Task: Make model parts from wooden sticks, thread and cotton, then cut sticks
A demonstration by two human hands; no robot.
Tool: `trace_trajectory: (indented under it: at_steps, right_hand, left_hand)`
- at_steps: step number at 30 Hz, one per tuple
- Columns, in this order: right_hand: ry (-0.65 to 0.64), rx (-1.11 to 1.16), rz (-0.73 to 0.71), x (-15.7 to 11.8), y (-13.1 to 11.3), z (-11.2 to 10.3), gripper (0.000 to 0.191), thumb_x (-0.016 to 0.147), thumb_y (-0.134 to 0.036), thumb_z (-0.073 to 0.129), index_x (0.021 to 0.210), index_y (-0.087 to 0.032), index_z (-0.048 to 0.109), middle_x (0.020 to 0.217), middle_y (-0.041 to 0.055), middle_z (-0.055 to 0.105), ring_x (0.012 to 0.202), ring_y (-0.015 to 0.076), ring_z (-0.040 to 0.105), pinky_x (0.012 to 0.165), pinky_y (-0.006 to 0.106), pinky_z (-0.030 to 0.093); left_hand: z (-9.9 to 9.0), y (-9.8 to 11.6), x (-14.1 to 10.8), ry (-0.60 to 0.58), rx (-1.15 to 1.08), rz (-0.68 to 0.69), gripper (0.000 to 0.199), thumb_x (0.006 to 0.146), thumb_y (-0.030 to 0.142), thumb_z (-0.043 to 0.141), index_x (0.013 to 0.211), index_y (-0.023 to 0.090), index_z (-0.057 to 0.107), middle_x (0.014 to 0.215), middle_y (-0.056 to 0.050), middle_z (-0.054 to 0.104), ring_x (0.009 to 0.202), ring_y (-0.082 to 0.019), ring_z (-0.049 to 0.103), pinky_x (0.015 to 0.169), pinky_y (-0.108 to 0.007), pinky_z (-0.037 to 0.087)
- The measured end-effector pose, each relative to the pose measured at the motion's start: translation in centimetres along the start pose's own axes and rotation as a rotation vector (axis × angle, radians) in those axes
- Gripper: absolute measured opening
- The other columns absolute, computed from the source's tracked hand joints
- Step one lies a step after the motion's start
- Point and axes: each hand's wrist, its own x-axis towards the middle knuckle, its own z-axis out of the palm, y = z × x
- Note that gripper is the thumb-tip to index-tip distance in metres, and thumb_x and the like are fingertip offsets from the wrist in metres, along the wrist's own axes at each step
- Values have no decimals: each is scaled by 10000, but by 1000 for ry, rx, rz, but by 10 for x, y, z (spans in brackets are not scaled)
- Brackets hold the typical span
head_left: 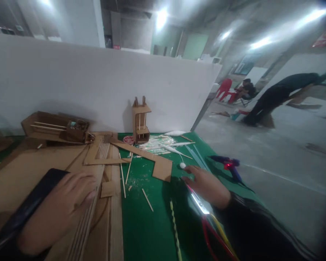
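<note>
My left hand [62, 206] is low on the left, its fingers stretched out over a bundle of long thin cardboard strips [84, 221]. A long dark item [47, 190] lies beside and partly under it; its kind is unclear. My right hand [206, 185] reaches over the green table, thumb and index finger apart. Just beyond its index fingertip is a small white ball [182, 165] with a thin curved white strand; whether they touch I cannot tell. Scissors [202, 207] with red and yellow handles lie close below this hand. A cut cardboard piece [163, 168] lies left of it.
A small cardboard structure [141, 123] with sticks stands against the white partition [111, 83]. Another cardboard model [49, 127] sits at back left. A glue gun [230, 166], its red light showing, and clear glue sticks [198, 156] lie right. People are in the room beyond.
</note>
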Motion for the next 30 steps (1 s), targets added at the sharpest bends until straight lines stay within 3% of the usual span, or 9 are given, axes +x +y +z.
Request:
trace_trajectory:
  at_steps: [5, 11, 12, 14, 16, 20, 24, 28, 30]
  right_hand:
    - [140, 211, -83, 49, -26, 13, 390, 876, -382, 551, 1199, -165, 535, 1158, 122, 642, 993, 266, 638, 837, 376, 503]
    - [226, 463, -172, 167, -74, 23, 694, 801, -366, 717, 1371, -158, 380, 1398, 160, 465, 1217, 277, 512, 944, 401, 488]
    - [219, 496, -189, 186, -80, 25, 698, 792, -344, 740, 1369, -158, 394, 1411, 156, 451, 1224, 283, 506, 961, 421, 480]
    - [190, 555, -218, 217, -90, 30, 428, 907, -320, 623, 1292, -178, 505, 1340, 111, 514, 1140, 272, 565, 927, 483, 495]
    - [132, 605, -255, 237, -97, 36, 348, 929, -320, 597, 1239, -169, 549, 1256, 95, 571, 1053, 240, 610, 875, 453, 528]
    - [23, 654, -337, 248, -105, 50, 311, 938, -309, 583, 1209, -159, 564, 1192, 86, 605, 989, 216, 634, 827, 415, 551]
    - [69, 625, -341, 240, -111, 52, 316, 939, -313, 582, 1215, -161, 562, 1206, 88, 600, 1003, 220, 629, 837, 421, 547]
    - [203, 550, -290, 219, -113, 33, 348, 891, -328, 642, 1185, -160, 567, 1223, 90, 570, 1064, 247, 587, 906, 465, 497]
    - [242, 523, -288, 197, -112, 16, 578, 682, -385, 827, 1147, -164, 564, 1183, 92, 538, 1074, 270, 557, 970, 466, 451]
  left_hand:
    - [48, 32, -7, -93, 58, 69, 335, 901, 369, 541, 1200, 234, 608, 1334, -76, 584, 1260, -282, 502, 1005, -430, 469]
    - [68, 47, -17, -115, 77, 219, 480, 880, 478, 552, 1306, 258, 551, 1294, -37, 638, 1187, -260, 567, 968, -375, 492]
    - [67, 46, -15, -99, 83, 233, 468, 875, 485, 555, 1281, 254, 572, 1268, -36, 656, 1161, -254, 583, 949, -363, 500]
    - [65, 42, -11, -54, 93, 260, 434, 862, 493, 566, 1216, 246, 617, 1217, -38, 687, 1115, -247, 608, 912, -342, 512]
    - [63, 39, -7, -23, 101, 305, 415, 850, 494, 579, 1171, 240, 641, 1174, -35, 709, 1074, -241, 626, 889, -332, 517]
    - [62, 38, -3, 5, 150, 344, 407, 837, 471, 598, 1151, 217, 647, 1122, -31, 731, 1022, -240, 651, 888, -353, 519]
    - [59, 40, -1, 0, 178, 364, 370, 836, 490, 587, 1084, 228, 668, 1089, -16, 746, 978, -247, 681, 854, -383, 549]
    - [60, 39, -2, 13, 143, 338, 374, 830, 464, 601, 1124, 239, 651, 1099, -15, 746, 986, -254, 693, 836, -394, 578]
    - [62, 39, -4, 26, 68, 286, 388, 824, 442, 616, 1154, 239, 634, 1121, -27, 739, 1014, -253, 688, 863, -385, 580]
